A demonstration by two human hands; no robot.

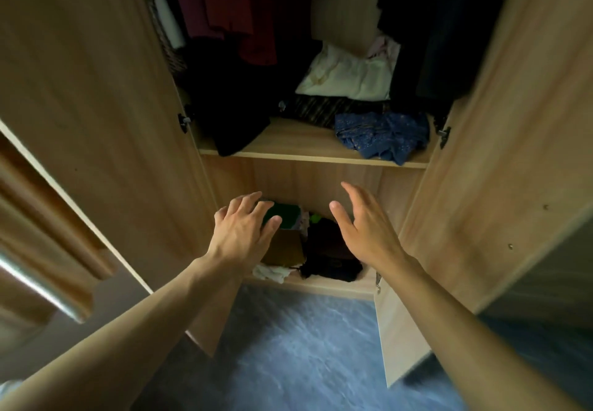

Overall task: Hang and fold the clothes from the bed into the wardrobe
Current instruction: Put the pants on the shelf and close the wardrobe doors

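I face an open wooden wardrobe whose middle shelf (288, 145) carries a crumpled blue patterned garment (382, 136), a black cloth (234, 121) and a cream folded piece (349, 76). Dark red clothes (231, 2) and black clothes (442, 25) hang above. The bottom compartment holds a pile with a green item (285, 213), a mustard piece (284, 248) and a black garment (330, 253). My left hand (244, 230) hovers over the pile's left side, fingers spread, holding nothing. My right hand (365, 224) is open, palm facing left, above the black garment.
Both wardrobe doors stand open, the left door (96, 105) and the right door (513, 121) flanking my arms. Blue-grey floor (305, 346) lies below. A metal rail (35, 285) and brown curtain-like fabric (41, 227) sit at the far left.
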